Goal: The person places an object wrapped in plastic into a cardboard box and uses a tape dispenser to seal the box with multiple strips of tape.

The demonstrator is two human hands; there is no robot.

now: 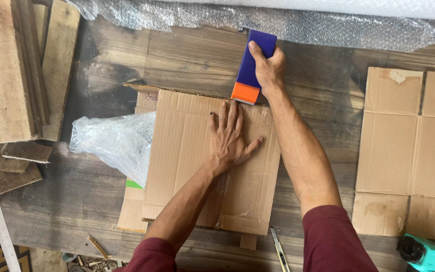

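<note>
Item: flat brown corrugated cardboard parcel (197,166), lying in the middle of the dark wooden bench (101,201), with clear tape running down its face; the left hand (230,136) is pressing it flat, fingers spread, grip wide and holding nothing, so the flaps are staying down. The right hand (268,68) is wrapping its grip around a blue-and-orange tape dispenser (250,70) at the parcel's far edge. Surrounding: crumpled clear plastic bag (114,141) tucked at the left side, flattened cardboard sheet (409,151) to the right, bubble wrap (278,20) beyond.
</note>
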